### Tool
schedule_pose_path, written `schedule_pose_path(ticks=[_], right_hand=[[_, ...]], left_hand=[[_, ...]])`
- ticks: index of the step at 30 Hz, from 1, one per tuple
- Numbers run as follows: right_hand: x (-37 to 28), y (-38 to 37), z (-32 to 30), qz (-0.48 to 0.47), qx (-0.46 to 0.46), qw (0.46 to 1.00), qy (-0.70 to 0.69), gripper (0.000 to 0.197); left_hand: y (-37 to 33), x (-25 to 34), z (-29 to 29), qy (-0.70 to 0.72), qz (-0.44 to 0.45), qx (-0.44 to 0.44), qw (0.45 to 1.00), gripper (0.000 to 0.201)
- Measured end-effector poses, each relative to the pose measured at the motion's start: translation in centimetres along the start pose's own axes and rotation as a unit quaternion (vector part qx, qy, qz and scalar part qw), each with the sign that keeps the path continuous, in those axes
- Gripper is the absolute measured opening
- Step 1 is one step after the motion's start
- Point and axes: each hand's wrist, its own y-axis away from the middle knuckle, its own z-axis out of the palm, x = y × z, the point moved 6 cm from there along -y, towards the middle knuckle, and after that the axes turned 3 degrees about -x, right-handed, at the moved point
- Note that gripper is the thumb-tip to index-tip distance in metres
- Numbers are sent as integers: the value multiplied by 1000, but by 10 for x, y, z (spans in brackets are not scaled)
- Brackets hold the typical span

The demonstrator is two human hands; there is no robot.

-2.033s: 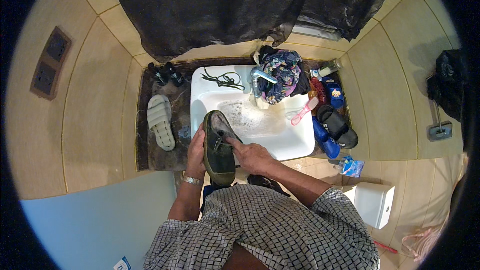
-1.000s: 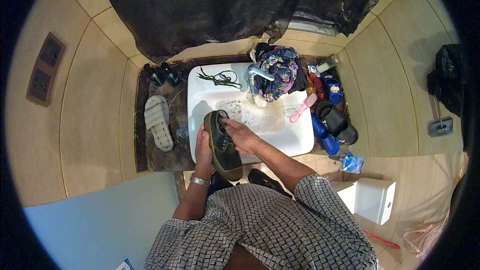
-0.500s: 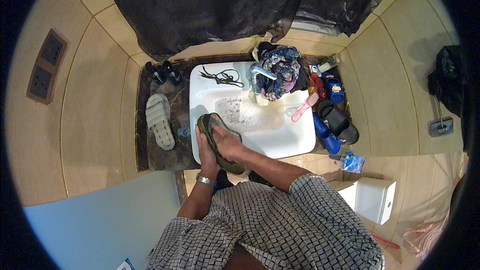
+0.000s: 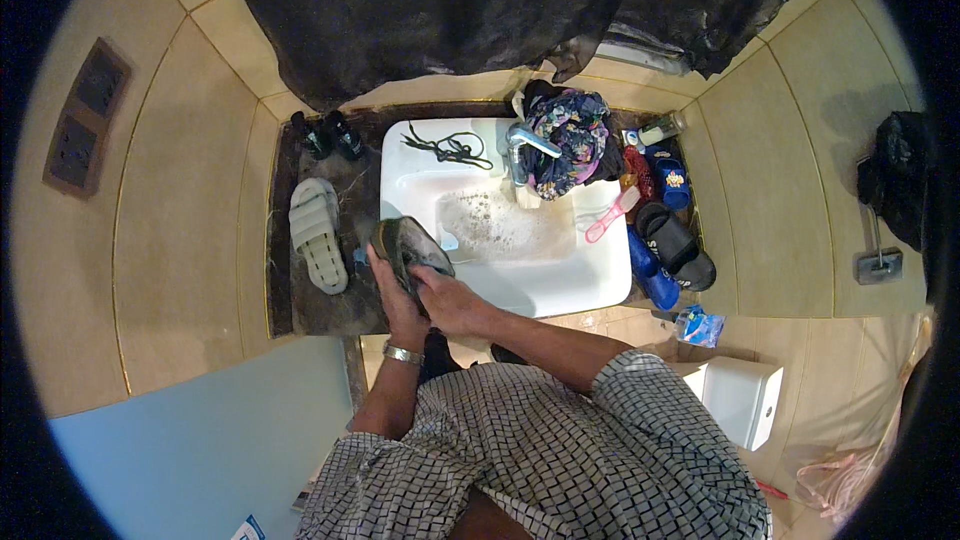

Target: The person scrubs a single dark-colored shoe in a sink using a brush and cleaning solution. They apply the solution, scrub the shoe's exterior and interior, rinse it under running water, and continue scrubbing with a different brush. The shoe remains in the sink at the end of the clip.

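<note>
Over the near left corner of the white sink (image 4: pixel 580 292), both hands hold an olive-green shoe (image 4: pixel 384 240) with its pale inside turned up. My left hand (image 4: pixel 400 308), with a silver watch at the wrist, supports its left side from below. My right hand (image 4: pixel 456 304) closes at the shoe's opening, its curled fingers partly hidden there. A small pale blue piece (image 4: pixel 449 241) shows just beyond the shoe's edge. Grey suds and water (image 4: pixel 500 225) lie in the basin. Dark laces (image 4: pixel 447 147) rest on the back left rim.
Bunched floral cloth (image 4: pixel 567 140) lies beside the tap (image 4: pixel 530 143). A pink brush (image 4: pixel 612 215) rests on the right rim, next to black (image 4: pixel 680 248) and blue slides (image 4: pixel 652 270). A white slide (image 4: pixel 318 236) and small dark bottles (image 4: pixel 327 136) stand left. The toilet tank (image 4: pixel 738 402) is lower right.
The shoe and both hands have shifted a little left and tilted. My right hand has drawn back from deep inside the shoe to its opening. The pale blue piece has come into sight.
</note>
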Motion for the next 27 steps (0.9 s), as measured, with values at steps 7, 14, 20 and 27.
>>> schedule_pose_path(ticks=[7, 14, 20, 27], right_hand=[[-35, -5, -26, 85, -73, 991, -75, 51], [3, 18, -3, -9, -79, 991, -106, 52], [-8, -26, -18, 124, -57, 943, -302, 50], [1, 20, -17, 47, -140, 988, -39, 51]], left_hand=[[8, 6, 11, -122, 37, -9, 992, 73], [-15, 26, 3, -57, 38, 6, 998, 74], [0, -15, 10, -30, 16, -1, 999, 70], [-29, 16, -11, -7, 3, 27, 1000, 67]])
